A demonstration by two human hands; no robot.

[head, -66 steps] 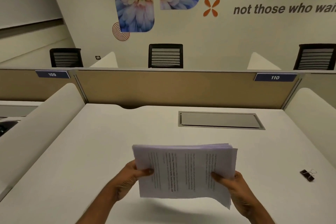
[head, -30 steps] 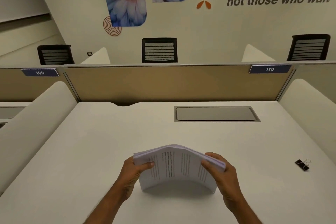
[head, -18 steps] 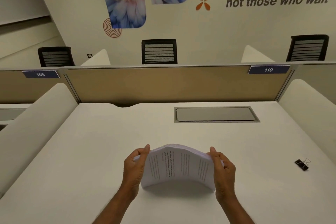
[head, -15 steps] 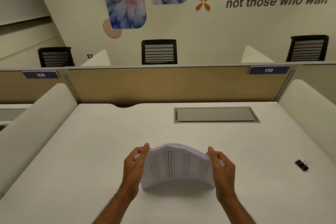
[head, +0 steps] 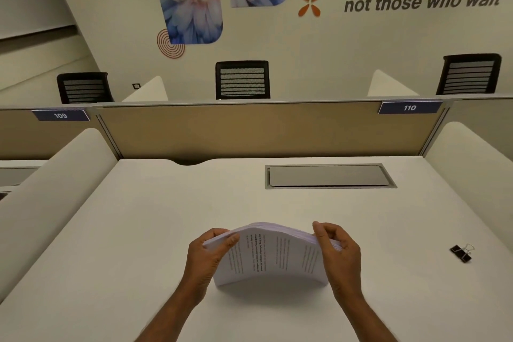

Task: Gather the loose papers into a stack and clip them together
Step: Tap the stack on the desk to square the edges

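Held between left hand (head: 206,256) and right hand (head: 341,255): paper stack (head: 273,257), lower edge on desk (head: 155,219), bowed up in the middle. Both hands curled round an end of it, left thumb laid on the printed face. Binder clip (head: 461,252) well apart to the right, untouched.

White papers (head: 272,255) carry columns of black print. The counter (head: 166,216) is off-white; the binder clip (head: 461,253) black with silver loops; the partition (head: 249,130) tan; its number tags (head: 409,107) navy.
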